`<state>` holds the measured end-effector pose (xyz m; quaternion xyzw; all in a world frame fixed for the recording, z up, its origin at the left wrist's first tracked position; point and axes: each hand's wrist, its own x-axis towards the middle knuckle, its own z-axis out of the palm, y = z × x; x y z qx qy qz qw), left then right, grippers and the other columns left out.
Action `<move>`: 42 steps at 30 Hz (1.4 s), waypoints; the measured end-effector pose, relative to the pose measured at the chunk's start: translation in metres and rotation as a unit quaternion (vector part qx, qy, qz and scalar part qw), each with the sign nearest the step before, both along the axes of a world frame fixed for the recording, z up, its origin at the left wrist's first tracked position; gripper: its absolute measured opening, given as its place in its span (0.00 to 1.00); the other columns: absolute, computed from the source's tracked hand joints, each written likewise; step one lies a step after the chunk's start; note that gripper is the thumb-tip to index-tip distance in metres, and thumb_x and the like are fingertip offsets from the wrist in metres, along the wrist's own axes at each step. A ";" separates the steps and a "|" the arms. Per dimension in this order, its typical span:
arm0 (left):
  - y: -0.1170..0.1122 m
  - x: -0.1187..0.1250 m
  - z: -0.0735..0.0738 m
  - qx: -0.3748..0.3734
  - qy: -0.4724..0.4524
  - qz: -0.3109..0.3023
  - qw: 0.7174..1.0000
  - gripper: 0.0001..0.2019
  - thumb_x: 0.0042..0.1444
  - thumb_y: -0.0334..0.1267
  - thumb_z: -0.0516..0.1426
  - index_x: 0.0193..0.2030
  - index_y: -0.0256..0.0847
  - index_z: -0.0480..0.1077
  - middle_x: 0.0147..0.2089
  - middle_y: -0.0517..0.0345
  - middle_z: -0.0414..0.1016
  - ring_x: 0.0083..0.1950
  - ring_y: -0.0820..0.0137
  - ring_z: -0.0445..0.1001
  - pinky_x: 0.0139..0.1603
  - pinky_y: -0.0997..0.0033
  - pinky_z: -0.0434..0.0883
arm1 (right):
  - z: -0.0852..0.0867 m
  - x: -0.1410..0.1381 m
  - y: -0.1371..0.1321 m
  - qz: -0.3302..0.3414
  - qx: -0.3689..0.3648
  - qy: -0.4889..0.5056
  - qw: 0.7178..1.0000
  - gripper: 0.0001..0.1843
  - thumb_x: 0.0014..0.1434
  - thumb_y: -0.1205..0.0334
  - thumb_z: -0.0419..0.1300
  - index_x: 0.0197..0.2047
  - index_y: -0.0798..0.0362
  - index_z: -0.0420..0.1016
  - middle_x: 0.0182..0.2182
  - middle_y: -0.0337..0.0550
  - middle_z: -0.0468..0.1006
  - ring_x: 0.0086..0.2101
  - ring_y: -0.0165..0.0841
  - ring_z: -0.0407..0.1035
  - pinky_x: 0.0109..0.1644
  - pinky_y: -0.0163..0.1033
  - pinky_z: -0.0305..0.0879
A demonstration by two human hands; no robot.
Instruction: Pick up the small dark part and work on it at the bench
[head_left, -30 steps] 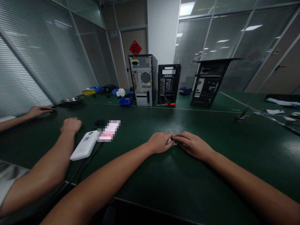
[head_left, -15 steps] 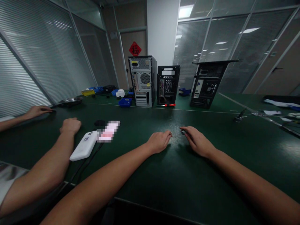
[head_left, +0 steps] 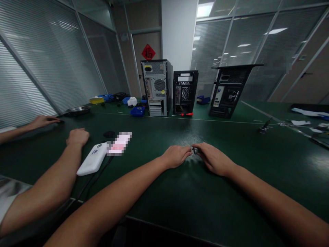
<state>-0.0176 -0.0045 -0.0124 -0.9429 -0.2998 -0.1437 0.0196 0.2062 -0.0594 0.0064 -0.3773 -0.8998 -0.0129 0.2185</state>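
Observation:
Just above the green table point(head_left: 159, 192), my right hand point(head_left: 215, 158) pinches a small dark, shiny metal part point(head_left: 195, 150) between thumb and fingers. Its exact kind is too small to make out. From the other side, my left hand point(head_left: 177, 156) comes up to this part with fingertips pinched together. A thin bright sliver shows where the left fingertips meet the part; what they grip is hidden. Both hands are close together in front of me.
Computer cases point(head_left: 158, 89) stand at the back, with a red screwdriver point(head_left: 187, 114) before them. To the left lie a white power bank point(head_left: 92, 159) with cables and another person's hands point(head_left: 77, 137). A dark metal piece point(head_left: 264, 127) stands at right.
My right hand has moved left with the metal part, and my left fingers have reached slightly right. The gap between them has closed at the part.

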 end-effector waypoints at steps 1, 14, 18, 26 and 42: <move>0.000 0.000 0.000 0.002 -0.001 -0.001 1.000 0.17 0.70 0.47 0.41 0.51 0.43 0.65 0.39 0.55 0.77 0.40 0.63 0.77 0.39 0.69 0.69 | 0.000 0.000 0.000 -0.003 0.000 0.001 1.000 0.20 0.68 0.63 0.46 0.62 0.54 0.58 0.50 0.49 0.67 0.50 0.34 0.63 0.56 0.44 0.63; -0.002 0.000 0.002 0.007 0.015 -0.016 1.000 0.18 0.70 0.48 0.41 0.53 0.43 0.65 0.39 0.54 0.77 0.39 0.63 0.76 0.38 0.67 0.69 | 0.001 -0.002 -0.002 0.022 0.020 -0.008 1.000 0.24 0.65 0.66 0.47 0.64 0.54 0.56 0.49 0.48 0.67 0.48 0.35 0.62 0.55 0.44 0.61; -0.002 0.000 0.002 0.014 0.015 -0.015 1.000 0.17 0.70 0.47 0.41 0.51 0.42 0.66 0.39 0.54 0.77 0.38 0.63 0.76 0.38 0.68 0.69 | 0.000 0.000 -0.001 0.013 0.019 -0.005 1.000 0.23 0.66 0.65 0.47 0.63 0.54 0.57 0.48 0.48 0.67 0.47 0.35 0.62 0.54 0.44 0.62; -0.002 -0.001 0.003 0.005 0.013 -0.013 1.000 0.17 0.70 0.47 0.42 0.53 0.42 0.65 0.40 0.53 0.77 0.40 0.64 0.76 0.40 0.68 0.69 | -0.001 -0.001 -0.001 0.023 0.004 -0.011 1.000 0.25 0.64 0.67 0.48 0.64 0.55 0.56 0.49 0.49 0.67 0.48 0.34 0.62 0.56 0.44 0.61; 0.003 -0.002 -0.003 0.081 -0.032 -0.030 0.996 0.27 0.63 0.61 0.48 0.31 0.40 0.73 0.30 0.54 0.74 0.35 0.66 0.71 0.37 0.67 0.61 | 0.004 -0.012 -0.006 0.014 -0.115 0.004 0.993 0.15 0.67 0.61 0.48 0.53 0.54 0.68 0.46 0.48 0.69 0.46 0.33 0.64 0.52 0.41 0.63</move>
